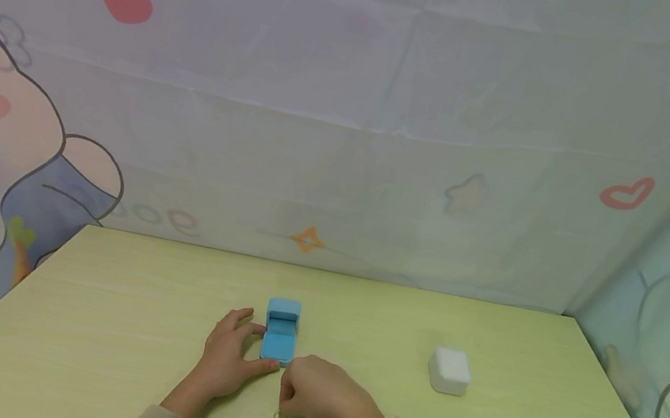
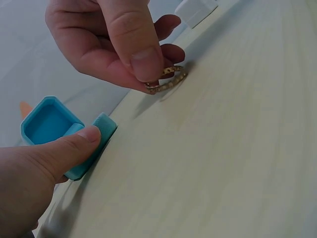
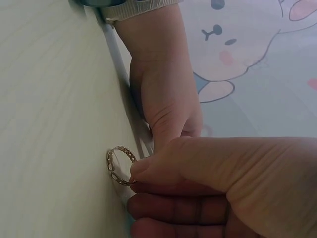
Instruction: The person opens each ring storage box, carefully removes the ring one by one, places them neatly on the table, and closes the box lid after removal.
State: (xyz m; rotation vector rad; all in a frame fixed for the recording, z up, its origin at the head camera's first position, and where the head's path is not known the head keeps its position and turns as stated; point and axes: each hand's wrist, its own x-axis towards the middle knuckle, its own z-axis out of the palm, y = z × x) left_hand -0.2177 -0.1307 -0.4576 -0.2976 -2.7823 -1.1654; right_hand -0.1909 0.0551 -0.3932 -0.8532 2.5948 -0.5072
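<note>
A small blue ring box point(image 1: 278, 347) stands on the table with its lid raised. My left hand point(image 1: 229, 361) holds it, the thumb across its front edge and a fingertip at its left side. In the left wrist view the thumb lies over the rim of the ring box point(image 2: 101, 130). My right hand point(image 1: 321, 392) pinches a thin gold ring point(image 3: 110, 161) between thumb and forefinger, just in front of the box. The ring point(image 2: 157, 89) has a patterned, openwork band and is held close over the tabletop.
A white box point(image 1: 450, 371) with rounded corners sits to the right on the pale wooden table point(image 1: 145, 295). Behind the table hangs a printed cloth point(image 1: 350, 122) with hearts and a cartoon bear, and another stretch of cloth closes off the right side.
</note>
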